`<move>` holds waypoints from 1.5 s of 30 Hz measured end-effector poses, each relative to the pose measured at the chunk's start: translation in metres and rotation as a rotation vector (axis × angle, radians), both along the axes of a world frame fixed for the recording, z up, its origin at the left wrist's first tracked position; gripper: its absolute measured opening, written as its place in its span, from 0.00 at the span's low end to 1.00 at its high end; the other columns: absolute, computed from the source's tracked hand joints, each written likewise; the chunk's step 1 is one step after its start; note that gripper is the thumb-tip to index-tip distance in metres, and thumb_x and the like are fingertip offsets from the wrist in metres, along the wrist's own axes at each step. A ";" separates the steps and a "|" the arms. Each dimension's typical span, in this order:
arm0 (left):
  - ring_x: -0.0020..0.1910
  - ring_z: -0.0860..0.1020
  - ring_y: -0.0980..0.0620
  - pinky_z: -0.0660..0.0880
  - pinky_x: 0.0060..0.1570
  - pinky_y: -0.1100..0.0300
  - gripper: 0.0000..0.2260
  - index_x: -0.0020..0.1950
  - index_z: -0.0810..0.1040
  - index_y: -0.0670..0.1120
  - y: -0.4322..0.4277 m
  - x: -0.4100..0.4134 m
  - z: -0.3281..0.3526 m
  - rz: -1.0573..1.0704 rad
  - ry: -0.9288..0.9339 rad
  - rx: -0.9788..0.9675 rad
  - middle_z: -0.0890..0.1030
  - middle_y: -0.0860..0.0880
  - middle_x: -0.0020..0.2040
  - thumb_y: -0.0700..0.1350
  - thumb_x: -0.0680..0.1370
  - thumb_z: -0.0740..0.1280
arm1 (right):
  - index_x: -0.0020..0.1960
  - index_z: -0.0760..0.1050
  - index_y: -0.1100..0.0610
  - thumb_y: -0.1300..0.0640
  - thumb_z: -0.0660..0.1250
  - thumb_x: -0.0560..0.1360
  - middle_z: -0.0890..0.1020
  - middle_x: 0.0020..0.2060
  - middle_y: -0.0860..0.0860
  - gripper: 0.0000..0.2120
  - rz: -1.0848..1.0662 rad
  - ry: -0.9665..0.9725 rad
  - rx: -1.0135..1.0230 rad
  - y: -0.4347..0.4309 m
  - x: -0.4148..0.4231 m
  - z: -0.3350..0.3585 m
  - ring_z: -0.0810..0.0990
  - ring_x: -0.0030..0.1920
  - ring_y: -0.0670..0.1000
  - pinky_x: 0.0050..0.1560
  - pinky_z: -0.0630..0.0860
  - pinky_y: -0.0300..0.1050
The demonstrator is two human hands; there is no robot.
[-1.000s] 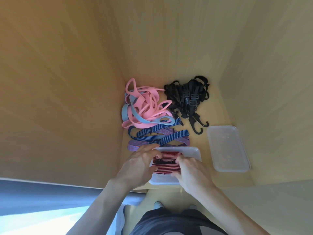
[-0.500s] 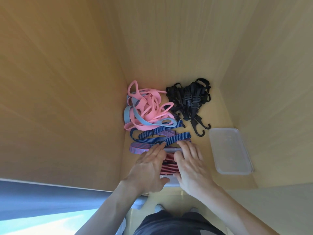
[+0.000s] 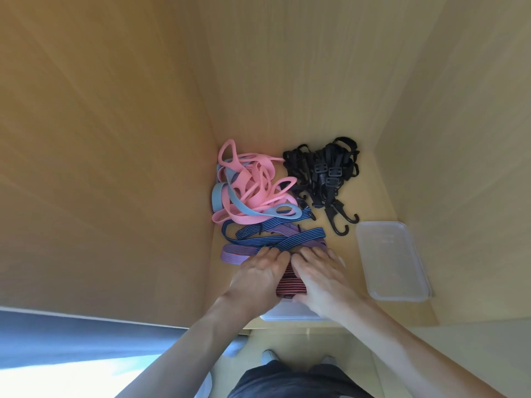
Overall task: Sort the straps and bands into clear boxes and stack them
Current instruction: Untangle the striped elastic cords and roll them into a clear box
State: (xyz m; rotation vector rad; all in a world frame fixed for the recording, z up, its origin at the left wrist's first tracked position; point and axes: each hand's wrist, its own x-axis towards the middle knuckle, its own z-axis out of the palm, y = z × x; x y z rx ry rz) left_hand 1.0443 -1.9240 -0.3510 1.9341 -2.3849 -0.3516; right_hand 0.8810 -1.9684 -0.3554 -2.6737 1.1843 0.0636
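- Red-and-black striped elastic straps (image 3: 290,284) lie bundled in the clear rectangular plastic box (image 3: 290,315), showing only in the gap between the two hands.
- The left hand (image 3: 260,278) and the right hand (image 3: 320,278) lie side by side on the bundle, fingers straight and pressed flat, gripping nothing.
- A second ago the fingers were curled at the ends of the bundle; half a second ago they had flattened. Now they reach to the far edge of the box, with the fingertips just over the purple striped strap (image 3: 232,251).
- The far rim of the box, plain a second ago, is now almost wholly covered by the hands.
- Just beyond the box lie dark blue striped elastic straps (image 3: 275,235), crossing the purple one.
- Further beyond the box, the pile of pink and pale blue silicone bands (image 3: 253,191) and the tangle of black hooked straps (image 3: 321,173) lie as they did before.
- The near edge of the box sits at the front lip of the light wooden shelf floor (image 3: 356,285).
- To the right of the box, a bare strip of that floor separates it from a second clear plastic container (image 3: 393,259), which lies close to the right wall.
- To the left of the box there is a narrower strip of floor before the left wooden wall (image 3: 115,168).
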 end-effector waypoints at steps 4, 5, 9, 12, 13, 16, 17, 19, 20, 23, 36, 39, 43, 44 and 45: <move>0.56 0.72 0.49 0.75 0.52 0.54 0.18 0.56 0.71 0.49 0.002 0.002 0.000 -0.011 0.021 -0.020 0.75 0.52 0.54 0.49 0.70 0.72 | 0.53 0.74 0.53 0.42 0.81 0.59 0.78 0.52 0.48 0.29 -0.017 -0.019 -0.019 0.004 -0.001 0.003 0.77 0.54 0.53 0.55 0.70 0.50; 0.56 0.71 0.49 0.74 0.52 0.54 0.19 0.56 0.71 0.49 0.004 0.002 0.000 -0.017 0.030 -0.028 0.75 0.52 0.54 0.50 0.70 0.72 | 0.54 0.74 0.53 0.42 0.80 0.60 0.77 0.52 0.48 0.29 -0.012 -0.022 -0.023 0.005 -0.002 0.003 0.76 0.54 0.53 0.55 0.70 0.50; 0.58 0.67 0.51 0.67 0.53 0.60 0.26 0.58 0.68 0.49 0.012 0.005 0.002 -0.015 0.069 0.029 0.70 0.53 0.58 0.53 0.67 0.76 | 0.57 0.71 0.52 0.42 0.78 0.64 0.73 0.55 0.48 0.29 0.044 -0.011 0.008 0.005 -0.004 0.003 0.73 0.57 0.53 0.58 0.67 0.49; 0.60 0.65 0.53 0.65 0.55 0.61 0.27 0.58 0.67 0.50 0.019 0.010 0.006 0.024 0.122 0.082 0.67 0.55 0.61 0.53 0.67 0.77 | 0.56 0.68 0.51 0.40 0.77 0.65 0.70 0.57 0.46 0.28 0.089 0.000 0.094 0.001 -0.007 0.009 0.69 0.59 0.51 0.60 0.63 0.47; 0.62 0.64 0.53 0.66 0.58 0.60 0.26 0.59 0.67 0.51 0.021 0.011 0.008 0.046 0.144 0.101 0.66 0.55 0.62 0.53 0.68 0.77 | 0.56 0.68 0.50 0.40 0.76 0.66 0.69 0.58 0.46 0.27 0.101 -0.002 0.132 -0.001 -0.009 0.011 0.68 0.60 0.51 0.62 0.63 0.47; 0.71 0.60 0.54 0.64 0.66 0.61 0.25 0.62 0.68 0.53 0.030 0.017 0.015 0.109 0.205 0.149 0.62 0.56 0.71 0.54 0.70 0.76 | 0.53 0.69 0.46 0.36 0.73 0.69 0.69 0.62 0.43 0.22 0.088 -0.092 0.275 -0.010 -0.014 0.025 0.66 0.64 0.47 0.66 0.64 0.45; 0.72 0.59 0.56 0.64 0.67 0.61 0.25 0.63 0.69 0.54 0.033 0.020 0.017 0.137 0.236 0.159 0.60 0.56 0.73 0.55 0.71 0.76 | 0.52 0.69 0.45 0.36 0.72 0.70 0.69 0.62 0.41 0.19 0.061 -0.145 0.310 -0.015 -0.015 0.032 0.67 0.63 0.46 0.63 0.65 0.44; 0.72 0.62 0.60 0.64 0.62 0.64 0.24 0.64 0.70 0.57 0.041 0.025 0.021 0.225 0.357 0.173 0.61 0.59 0.73 0.57 0.72 0.75 | 0.48 0.70 0.43 0.40 0.71 0.73 0.70 0.57 0.38 0.13 -0.007 -0.254 0.329 -0.029 -0.014 0.042 0.71 0.58 0.44 0.56 0.67 0.42; 0.70 0.64 0.62 0.64 0.60 0.66 0.22 0.63 0.71 0.57 0.044 0.028 0.024 0.278 0.431 0.172 0.63 0.61 0.71 0.58 0.73 0.74 | 0.47 0.70 0.43 0.43 0.72 0.74 0.71 0.55 0.38 0.10 -0.038 -0.294 0.325 -0.037 -0.012 0.047 0.73 0.55 0.43 0.53 0.69 0.42; 0.65 0.70 0.61 0.67 0.63 0.63 0.12 0.57 0.75 0.53 0.052 0.038 0.026 0.428 0.614 0.123 0.72 0.58 0.64 0.51 0.77 0.73 | 0.44 0.73 0.44 0.51 0.72 0.76 0.76 0.49 0.42 0.08 -0.095 -0.274 0.271 -0.063 -0.003 0.050 0.75 0.48 0.44 0.48 0.75 0.46; 0.73 0.63 0.48 0.64 0.71 0.57 0.32 0.76 0.66 0.51 0.016 0.057 -0.011 0.600 0.308 0.036 0.64 0.49 0.75 0.33 0.73 0.64 | 0.48 0.74 0.45 0.49 0.74 0.73 0.79 0.51 0.45 0.09 -0.124 0.005 0.177 -0.102 0.033 0.004 0.78 0.48 0.51 0.44 0.75 0.46; 0.62 0.75 0.47 0.74 0.58 0.53 0.18 0.64 0.75 0.52 0.007 0.059 -0.018 0.666 0.275 0.104 0.76 0.50 0.61 0.38 0.75 0.66 | 0.46 0.74 0.43 0.50 0.74 0.74 0.80 0.42 0.43 0.08 -0.256 -0.144 0.202 -0.108 0.024 0.005 0.79 0.41 0.48 0.37 0.72 0.43; 0.54 0.80 0.48 0.74 0.48 0.58 0.12 0.56 0.81 0.50 0.006 0.059 -0.013 0.780 0.392 0.078 0.82 0.51 0.54 0.40 0.74 0.68 | 0.49 0.77 0.46 0.51 0.73 0.75 0.81 0.36 0.43 0.06 -0.421 -0.327 0.288 -0.114 0.013 0.005 0.79 0.37 0.43 0.33 0.69 0.40; 0.51 0.81 0.48 0.75 0.46 0.58 0.10 0.53 0.81 0.50 0.005 0.059 -0.009 0.801 0.444 0.063 0.83 0.51 0.50 0.39 0.74 0.68 | 0.48 0.77 0.47 0.52 0.73 0.75 0.81 0.37 0.43 0.05 -0.460 -0.371 0.319 -0.116 0.012 0.004 0.79 0.38 0.43 0.33 0.68 0.39; 0.47 0.81 0.47 0.75 0.43 0.58 0.09 0.51 0.82 0.49 0.005 0.059 -0.004 0.815 0.490 0.046 0.84 0.51 0.47 0.39 0.74 0.68 | 0.48 0.77 0.48 0.53 0.74 0.75 0.81 0.37 0.44 0.05 -0.493 -0.413 0.348 -0.117 0.011 0.003 0.79 0.38 0.43 0.33 0.68 0.39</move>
